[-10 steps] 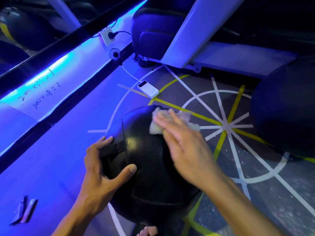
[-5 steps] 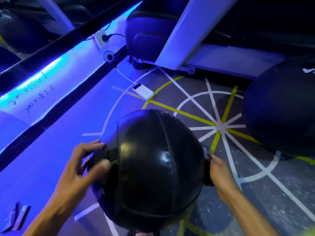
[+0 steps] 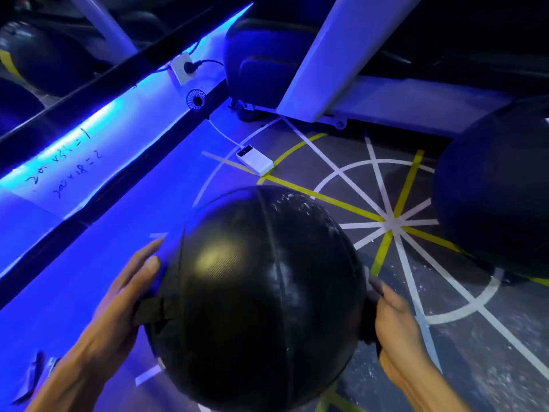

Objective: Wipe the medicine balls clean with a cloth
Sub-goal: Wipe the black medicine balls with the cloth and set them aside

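Ball (image 3: 255, 298) is sitting centre-near in the frame, black, textured, seams running over the top, a glare spot on the near-left face and pale smears on the far-right top. We're holding it between both hands, one per side. Whether it's resting on the floor (image 3: 490, 352) or lifted clear, we can't tell.

Left hand (image 3: 118, 301) is lying against the ball's left side, fingers spread wide and fairly straight, thumb along the surface, palm next to a black strap (image 3: 153, 307) on the ball. Right hand (image 3: 395, 322) is sitting on the right side; thumb is showing on top, the other fingers are hidden behind the ball, so we can't tell if they're curled round a handle or lying flat. Cloth isn't showing in this view.

Second ball (image 3: 496, 197) is sitting to the right, dark, well apart from ours. White power bank (image 3: 255, 160) is lying on the floor just beyond our ball, white cable running far-left to a small black fan (image 3: 195, 99). White socket block (image 3: 181, 68) with a black plug is sitting just beyond the fan on the blue-lit ledge (image 3: 89, 150), handwritten numbers on it. White and yellow tape lines (image 3: 386, 221) are crossing the floor in a spoke pattern, right of our ball.
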The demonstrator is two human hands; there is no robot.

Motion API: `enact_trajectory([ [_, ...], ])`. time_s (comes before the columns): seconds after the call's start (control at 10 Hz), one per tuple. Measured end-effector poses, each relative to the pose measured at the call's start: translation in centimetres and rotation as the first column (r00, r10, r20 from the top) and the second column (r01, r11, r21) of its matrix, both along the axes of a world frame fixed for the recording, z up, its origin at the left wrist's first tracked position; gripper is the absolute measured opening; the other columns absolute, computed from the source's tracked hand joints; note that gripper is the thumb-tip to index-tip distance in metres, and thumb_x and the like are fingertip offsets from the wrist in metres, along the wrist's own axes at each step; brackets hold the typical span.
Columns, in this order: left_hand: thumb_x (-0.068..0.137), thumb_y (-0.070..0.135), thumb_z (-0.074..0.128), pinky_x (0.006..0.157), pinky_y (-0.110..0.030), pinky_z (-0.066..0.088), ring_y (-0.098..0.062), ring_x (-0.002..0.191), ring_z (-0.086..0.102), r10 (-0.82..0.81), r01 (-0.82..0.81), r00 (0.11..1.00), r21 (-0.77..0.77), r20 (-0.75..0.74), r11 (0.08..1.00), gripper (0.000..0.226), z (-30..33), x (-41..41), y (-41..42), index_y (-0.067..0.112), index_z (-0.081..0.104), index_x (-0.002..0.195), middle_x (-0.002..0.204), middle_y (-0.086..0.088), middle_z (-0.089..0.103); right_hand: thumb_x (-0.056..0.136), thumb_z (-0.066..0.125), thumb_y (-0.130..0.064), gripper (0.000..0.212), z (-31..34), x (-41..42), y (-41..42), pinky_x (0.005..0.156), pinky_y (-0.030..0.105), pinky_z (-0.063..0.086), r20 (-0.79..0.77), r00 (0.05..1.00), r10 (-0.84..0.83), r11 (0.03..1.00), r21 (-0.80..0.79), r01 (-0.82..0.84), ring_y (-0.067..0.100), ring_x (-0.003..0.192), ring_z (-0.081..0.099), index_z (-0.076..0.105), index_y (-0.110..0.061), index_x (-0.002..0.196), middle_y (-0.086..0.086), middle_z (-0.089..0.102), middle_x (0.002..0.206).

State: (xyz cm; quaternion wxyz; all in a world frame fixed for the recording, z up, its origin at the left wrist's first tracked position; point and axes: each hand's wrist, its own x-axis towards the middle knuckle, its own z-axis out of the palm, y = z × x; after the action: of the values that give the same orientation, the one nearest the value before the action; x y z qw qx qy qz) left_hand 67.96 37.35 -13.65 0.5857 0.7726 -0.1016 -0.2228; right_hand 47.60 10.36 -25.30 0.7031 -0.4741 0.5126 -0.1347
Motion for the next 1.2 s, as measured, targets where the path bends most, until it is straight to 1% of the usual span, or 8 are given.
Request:
enact_trajectory([
  [0.2,0.042,0.093,0.075,0.099,-0.021,0.045,0.012,0.127,0.052,-0.045,0.043,0.992,0.020,0.114,0.999,0.100,-1.7,0.4,-1.2,0.056,0.055,0.133,0.136,0.029,0.058,0.109,0.045,-0.015,0.035,-1.1,1.4,1.6,0.090,0.039,0.057,0.000,0.998,-0.066,0.997,0.026,0.066,0.022,0.112,0.063,0.061,-0.024,0.139,0.001,0.067,0.130],
  [0.4,0.041,0.092,0.076,0.089,-0.009,0.050,0.012,0.120,0.057,-0.063,0.056,0.985,0.048,0.160,0.997,0.111,-2.9,-0.4,-1.1,0.048,0.051,0.140,0.129,0.031,0.062,0.108,0.048,-0.030,0.034,1.4,1.2,3.7,0.118,0.039,0.038,0.029,0.994,-0.104,0.976,-0.191,0.108,0.003,0.132,0.051,0.061,-0.043,0.136,-0.022,0.057,0.142],
  [0.5,0.051,0.078,0.082,0.084,-0.006,0.049,0.011,0.116,0.059,-0.060,0.053,0.980,0.040,0.188,0.998,0.100,-2.7,-1.0,-2.0,0.044,0.051,0.140,0.128,0.029,0.062,0.108,0.045,-0.026,0.040,6.3,3.0,5.2,0.118,0.017,0.030,0.152,0.982,0.115,0.814,-0.581,-0.005,-0.008,0.138,0.041,0.055,-0.037,0.145,-0.025,0.051,0.147],
  [0.6,0.073,0.041,0.090,0.079,-0.004,0.049,0.015,0.107,0.061,-0.036,0.030,0.976,0.030,0.214,0.999,0.073,-2.9,-1.5,-2.8,0.041,0.053,0.136,0.115,0.038,0.064,0.108,0.044,-0.011,0.042,8.8,4.8,7.9,0.120,0.022,0.026,0.072,0.899,0.431,0.369,-0.924,-0.103,0.004,0.145,0.038,0.052,-0.016,0.148,-0.011,0.052,0.151],
  [0.7,0.073,0.031,0.091,0.078,-0.002,0.047,0.021,0.102,0.059,-0.036,0.028,0.975,0.037,0.218,0.999,0.073,-3.1,-1.7,-2.9,0.038,0.053,0.134,0.107,0.044,0.063,0.105,0.046,-0.005,0.046,6.6,4.7,7.5,0.124,0.038,0.026,0.007,0.855,0.518,0.233,-0.963,-0.133,0.012,0.151,0.032,0.049,-0.014,0.150,-0.007,0.045,0.157],
  [0.9,0.052,0.062,0.078,0.078,-0.003,0.048,0.016,0.103,0.060,-0.015,0.009,0.974,0.029,0.226,1.000,0.084,-3.2,-2.2,-2.4,0.050,0.053,0.132,0.112,0.036,0.063,0.109,0.045,-0.028,0.039,5.0,3.5,1.4,0.119,0.030,0.037,0.057,0.988,0.146,0.837,-0.540,-0.093,-0.010,0.137,0.042,0.052,-0.042,0.145,-0.031,0.050,0.144],
  [1.1,0.059,0.062,0.089,0.083,-0.005,0.050,0.017,0.113,0.057,-0.044,0.045,0.977,-0.003,0.211,0.999,0.095,-3.6,-1.7,-1.3,0.038,0.049,0.142,0.122,0.039,0.060,0.103,0.049,-0.001,0.048,6.0,3.0,8.8,0.125,0.040,0.025,0.113,0.874,0.473,0.394,-0.914,-0.095,0.017,0.152,0.031,0.046,-0.009,0.150,-0.005,0.041,0.160],
  [1.2,0.045,0.074,0.085,0.083,-0.008,0.052,0.013,0.112,0.060,-0.047,0.049,0.982,-0.006,0.183,0.999,0.105,-3.7,-1.8,-1.1,0.044,0.049,0.138,0.125,0.038,0.059,0.106,0.044,-0.013,0.045,2.9,0.8,6.3,0.118,0.020,0.032,0.210,0.946,0.247,0.663,-0.749,-0.007,0.005,0.146,0.037,0.049,-0.025,0.149,-0.015,0.043,0.157],
])
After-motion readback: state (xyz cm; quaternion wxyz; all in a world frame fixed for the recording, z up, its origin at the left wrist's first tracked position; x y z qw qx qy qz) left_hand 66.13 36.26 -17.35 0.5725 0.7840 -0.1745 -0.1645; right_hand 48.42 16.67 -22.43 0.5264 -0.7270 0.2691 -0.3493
